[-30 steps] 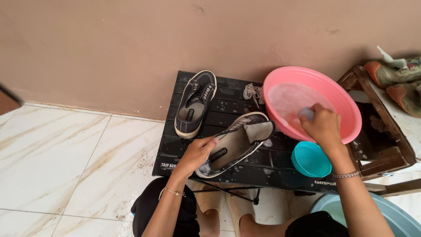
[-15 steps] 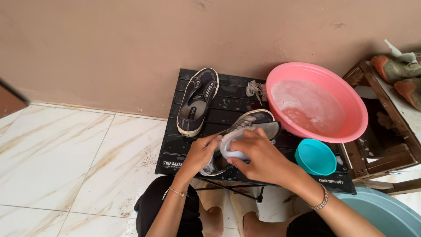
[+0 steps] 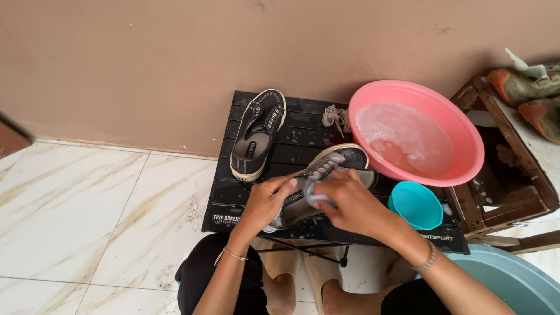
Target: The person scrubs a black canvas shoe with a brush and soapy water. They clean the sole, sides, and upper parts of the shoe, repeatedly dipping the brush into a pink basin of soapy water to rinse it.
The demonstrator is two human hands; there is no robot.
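A dark canvas shoe point(image 3: 337, 166) lies on its side on the low black slatted table point(image 3: 248, 207). My left hand point(image 3: 267, 201) grips its heel end. My right hand point(image 3: 345, 201) is closed on a grey-handled scrub brush point(image 3: 314, 195) pressed against the inside of the shoe. A second dark shoe point(image 3: 256, 134) with a white sole rests sole-down at the table's back left, apart from both hands.
A pink basin point(image 3: 461, 131) of soapy water stands at the table's right. A small teal bowl point(image 3: 416, 205) sits in front of it. Loose laces point(image 3: 335, 116) lie near the wall. A wooden stand point(image 3: 513, 198) is at right, a blue tub point(image 3: 513, 280) below.
My right hand left the pink basin, came to the shoe with the brush, and now presses lower inside it. My left hand has stayed on the shoe.
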